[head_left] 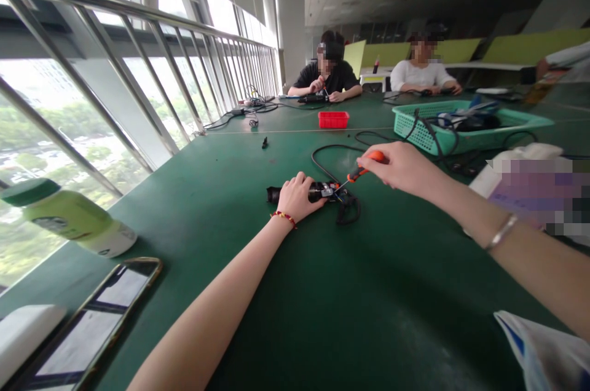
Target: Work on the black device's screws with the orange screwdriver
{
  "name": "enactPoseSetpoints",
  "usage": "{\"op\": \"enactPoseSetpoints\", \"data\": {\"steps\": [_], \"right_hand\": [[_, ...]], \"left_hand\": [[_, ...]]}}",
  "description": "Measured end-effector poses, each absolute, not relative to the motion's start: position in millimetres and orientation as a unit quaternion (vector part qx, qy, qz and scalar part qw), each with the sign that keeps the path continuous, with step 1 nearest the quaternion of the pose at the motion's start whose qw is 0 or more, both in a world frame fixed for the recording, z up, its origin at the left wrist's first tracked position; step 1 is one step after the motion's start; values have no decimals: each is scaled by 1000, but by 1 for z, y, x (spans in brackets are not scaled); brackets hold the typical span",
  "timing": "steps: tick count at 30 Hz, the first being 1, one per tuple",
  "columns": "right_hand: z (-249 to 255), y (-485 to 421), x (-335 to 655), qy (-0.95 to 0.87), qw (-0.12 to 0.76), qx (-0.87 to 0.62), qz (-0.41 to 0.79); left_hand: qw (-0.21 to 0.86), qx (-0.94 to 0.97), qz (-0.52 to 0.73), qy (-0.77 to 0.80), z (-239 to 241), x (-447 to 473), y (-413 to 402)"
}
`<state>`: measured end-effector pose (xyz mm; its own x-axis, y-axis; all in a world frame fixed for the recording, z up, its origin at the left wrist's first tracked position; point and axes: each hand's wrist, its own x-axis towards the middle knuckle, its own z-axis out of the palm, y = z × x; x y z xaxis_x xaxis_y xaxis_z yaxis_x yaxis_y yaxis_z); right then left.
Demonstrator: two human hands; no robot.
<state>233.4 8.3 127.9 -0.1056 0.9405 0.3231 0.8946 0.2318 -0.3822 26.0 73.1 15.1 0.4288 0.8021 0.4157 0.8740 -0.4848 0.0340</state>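
My left hand [297, 199] is wrapped over a black cylindrical device [273, 195] lying on the green table [295, 311]. At the device's right end the housing looks opened, with metal parts and thin coloured wires showing [338, 191]. A black power cord [322, 150] runs off from there toward the back right. My right hand [399, 165] grips a screwdriver [371, 161] with an orange and black handle. Its shaft slants down left, and the tip is at the exposed parts; whether it sits on a screw is too small to tell.
A turquoise basket [415, 133] of cables and a red tray [334, 120] stand farther back. A small black piece [264, 143] lies behind the device. At left are a green bottle [69, 219] and a phone [115, 292]. A white-and-purple pack [530, 188] lies right. Two people sit opposite.
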Motion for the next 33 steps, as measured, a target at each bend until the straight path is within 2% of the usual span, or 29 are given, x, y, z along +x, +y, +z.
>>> {"op": "enactPoseSetpoints", "data": {"steps": [4,9,13,18,21,25,28,31,33], "right_hand": [[141,17,219,-745,221,-629,12],[143,18,220,-751,211,-621,77],[144,16,232,-747,184,-638,21],[146,11,236,-719,130,-681,47],[147,7,235,-691,88,-717,18],[146,3,239,-743,90,-662,48],[143,1,243,-790,93,-605,12],[142,-2,243,-789,69,-609,-42],[144,-4,241,-782,51,-621,-8]], "left_hand": [[100,-840,-200,-495,14,26,74],[111,-838,-206,-494,11,26,74],[107,-838,-202,-495,12,26,75],[101,-843,-199,-489,13,27,75],[98,-846,-195,-486,12,26,75],[101,-846,-194,-486,12,26,74],[101,-846,-193,-487,13,26,74],[98,-846,-189,-489,13,27,74],[97,-845,-190,-490,13,27,74]]}}
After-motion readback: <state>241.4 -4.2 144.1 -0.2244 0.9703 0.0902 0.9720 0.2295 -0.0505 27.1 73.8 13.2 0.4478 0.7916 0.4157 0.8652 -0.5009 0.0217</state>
